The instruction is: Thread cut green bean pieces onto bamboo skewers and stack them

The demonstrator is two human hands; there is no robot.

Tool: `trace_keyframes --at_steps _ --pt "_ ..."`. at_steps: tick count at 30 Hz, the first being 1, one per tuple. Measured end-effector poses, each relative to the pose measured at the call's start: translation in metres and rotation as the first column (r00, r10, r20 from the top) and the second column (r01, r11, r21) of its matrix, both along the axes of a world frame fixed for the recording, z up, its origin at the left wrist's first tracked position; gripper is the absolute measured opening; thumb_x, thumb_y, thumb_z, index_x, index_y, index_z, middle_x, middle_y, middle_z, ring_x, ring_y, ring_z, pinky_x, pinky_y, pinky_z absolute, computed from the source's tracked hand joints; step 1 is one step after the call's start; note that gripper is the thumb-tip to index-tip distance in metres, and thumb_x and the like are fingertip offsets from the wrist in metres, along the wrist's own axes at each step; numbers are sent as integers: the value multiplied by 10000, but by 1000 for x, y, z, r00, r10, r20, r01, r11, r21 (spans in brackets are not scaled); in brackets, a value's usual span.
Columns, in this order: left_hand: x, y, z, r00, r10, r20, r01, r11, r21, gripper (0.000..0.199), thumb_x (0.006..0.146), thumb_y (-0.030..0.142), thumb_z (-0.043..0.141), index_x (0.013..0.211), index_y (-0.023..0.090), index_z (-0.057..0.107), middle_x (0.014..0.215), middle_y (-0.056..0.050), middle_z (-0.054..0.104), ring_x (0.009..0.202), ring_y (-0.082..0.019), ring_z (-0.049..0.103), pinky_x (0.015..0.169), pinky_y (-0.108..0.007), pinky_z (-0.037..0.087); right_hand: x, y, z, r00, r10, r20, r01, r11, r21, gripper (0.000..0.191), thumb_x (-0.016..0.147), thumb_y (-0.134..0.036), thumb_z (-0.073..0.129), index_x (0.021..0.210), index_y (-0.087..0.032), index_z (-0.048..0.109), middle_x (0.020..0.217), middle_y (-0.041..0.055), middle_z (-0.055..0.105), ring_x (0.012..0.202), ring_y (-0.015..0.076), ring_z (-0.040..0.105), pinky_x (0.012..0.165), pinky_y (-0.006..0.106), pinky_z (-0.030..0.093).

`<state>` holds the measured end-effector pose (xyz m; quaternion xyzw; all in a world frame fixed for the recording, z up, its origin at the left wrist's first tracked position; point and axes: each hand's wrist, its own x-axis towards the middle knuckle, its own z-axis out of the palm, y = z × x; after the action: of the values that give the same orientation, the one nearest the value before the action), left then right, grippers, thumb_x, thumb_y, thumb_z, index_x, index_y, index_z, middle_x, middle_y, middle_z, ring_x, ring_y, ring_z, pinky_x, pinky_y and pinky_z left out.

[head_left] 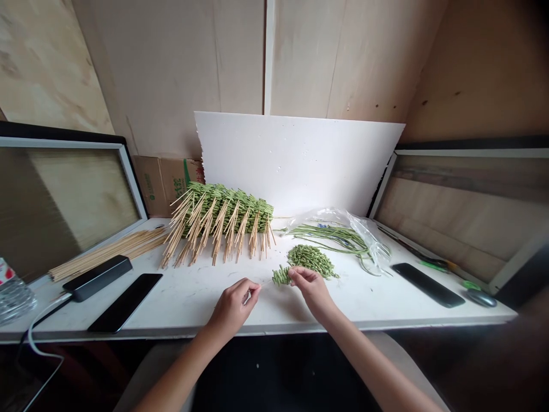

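Note:
My left hand [237, 303] is held above the front of the white table [180, 309], thumb and fingertips pinched together; a stick between them is too faint to make out. My right hand [309, 286] pinches at the right end of a short row of cut green bean pieces [281, 276], which hangs between the two hands. Just behind my right hand lies a heap of cut bean pieces [312, 258]. Further back on the left, many skewers threaded with bean pieces [231, 200] are stacked, their bare stick ends fanned toward me.
Bare sticks [107, 252], a black power bank [99, 277] and a phone [125, 303] lie left. Long beans [334, 236] in a clear plastic bag [373, 243] lie back right, near another black phone [428, 284] and a mouse [481, 297]. A white board [295, 166] stands behind.

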<state>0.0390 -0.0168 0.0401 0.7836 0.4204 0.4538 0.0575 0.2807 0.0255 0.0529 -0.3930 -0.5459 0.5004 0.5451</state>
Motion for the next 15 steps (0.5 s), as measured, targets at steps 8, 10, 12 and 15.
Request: trace_keyframes --at_steps 8,10,12,15 --pt "-4 4 2 995 -43 90 51 995 -85 141 1018 243 546 956 192 663 871 -42 707 740 -147 648 653 -229 490 3 0 7 995 100 29 -100 995 9 295 815 -545 784 855 -252 792 918 36 747 845 215 628 823 350 476" --pt "-6 5 1 995 -17 98 25 996 -86 138 1013 247 553 964 191 669 884 -49 718 752 -155 663 659 -236 508 7 2 7 991 81 108 -85 996 33 315 846 -556 749 939 -260 801 1018 52 762 901 235 652 842 363 486" --pt "-8 8 -1 993 34 112 -26 997 -76 128 1003 250 567 966 190 673 872 -52 725 749 -162 675 653 -241 521 12 6 5 972 18 235 -37 996 76 349 869 -574 712 1031 -279 802 1117 71 763 970 270 669 852 390 496" --pt "-9 12 -3 987 93 135 -86 994 -61 116 990 252 579 967 192 676 850 -51 729 756 -170 692 652 -245 534 19 13 -6 874 -150 462 51 974 221 327 861 -571 713 1000 -295 818 1056 90 775 1009 323 644 887 447 478"
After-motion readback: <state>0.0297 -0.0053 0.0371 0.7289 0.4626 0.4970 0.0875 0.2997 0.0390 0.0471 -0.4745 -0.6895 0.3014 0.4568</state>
